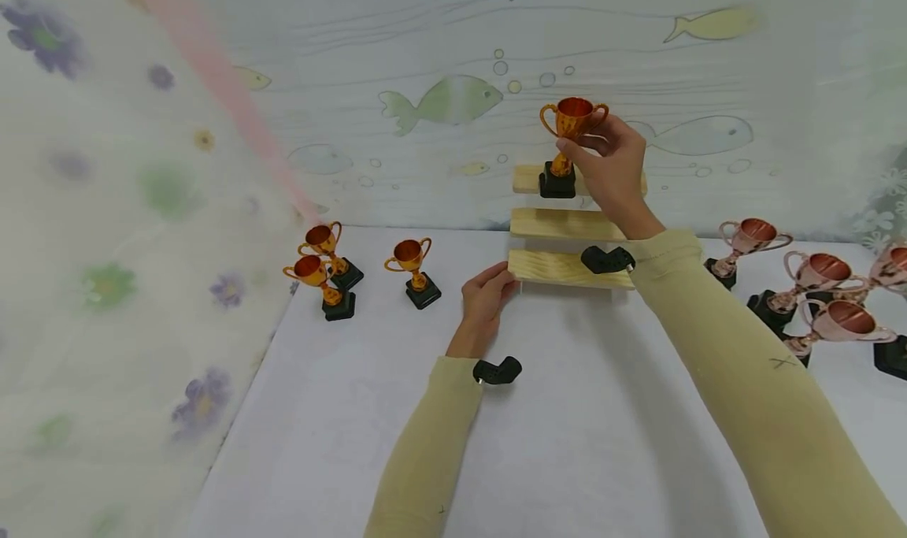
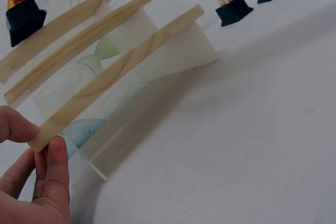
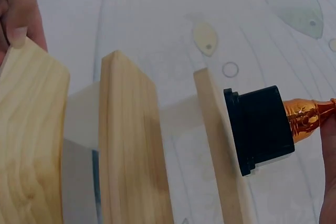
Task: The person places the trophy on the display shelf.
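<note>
A three-tier wooden step shelf (image 1: 563, 224) stands against the back wall. My right hand (image 1: 609, 164) grips a gold trophy cup (image 1: 572, 120) by its stem, and the trophy's black base (image 3: 260, 129) sits against the top board (image 3: 218, 150). Only a bit of a right-hand finger (image 3: 328, 166) shows at the edge of the right wrist view. My left hand (image 1: 489, 290) pinches the left end of the lowest board (image 2: 121, 69) between thumb and fingers (image 2: 50, 177). The middle board (image 3: 131, 140) carries nothing.
Three more gold trophies (image 1: 411, 258) stand on the white table (image 1: 581, 443) to the left of the shelf. Several rose-coloured trophies (image 1: 822, 274) cluster at the right. Patterned curtains close off the left side and the back.
</note>
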Demonstrator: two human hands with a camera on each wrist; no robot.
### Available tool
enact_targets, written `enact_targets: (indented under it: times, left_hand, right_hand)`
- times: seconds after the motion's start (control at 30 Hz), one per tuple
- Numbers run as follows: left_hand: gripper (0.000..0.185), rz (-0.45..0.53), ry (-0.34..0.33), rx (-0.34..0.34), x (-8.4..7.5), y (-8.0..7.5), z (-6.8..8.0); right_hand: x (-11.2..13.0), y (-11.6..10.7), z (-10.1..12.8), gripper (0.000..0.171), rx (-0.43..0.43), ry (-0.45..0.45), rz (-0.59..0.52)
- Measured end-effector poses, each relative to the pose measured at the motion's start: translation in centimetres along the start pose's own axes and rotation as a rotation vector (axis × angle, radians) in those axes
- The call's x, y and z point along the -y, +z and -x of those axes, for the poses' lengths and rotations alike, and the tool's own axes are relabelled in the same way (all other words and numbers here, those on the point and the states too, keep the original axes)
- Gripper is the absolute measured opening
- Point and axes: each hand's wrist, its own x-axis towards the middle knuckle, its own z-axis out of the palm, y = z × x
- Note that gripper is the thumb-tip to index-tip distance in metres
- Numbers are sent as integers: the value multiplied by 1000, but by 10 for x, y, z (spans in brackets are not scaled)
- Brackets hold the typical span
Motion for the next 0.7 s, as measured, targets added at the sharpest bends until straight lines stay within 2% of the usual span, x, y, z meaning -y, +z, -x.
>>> enact_targets:
  times: [0.23, 0.7]
  left_hand:
    - [31, 8, -13, 19, 2, 5, 2]
    - [32, 6, -14, 14, 3, 4, 5]
  right_hand:
    - [2, 4, -10, 23, 65, 41, 103]
    - [-6, 18, -21, 27, 88, 70, 102]
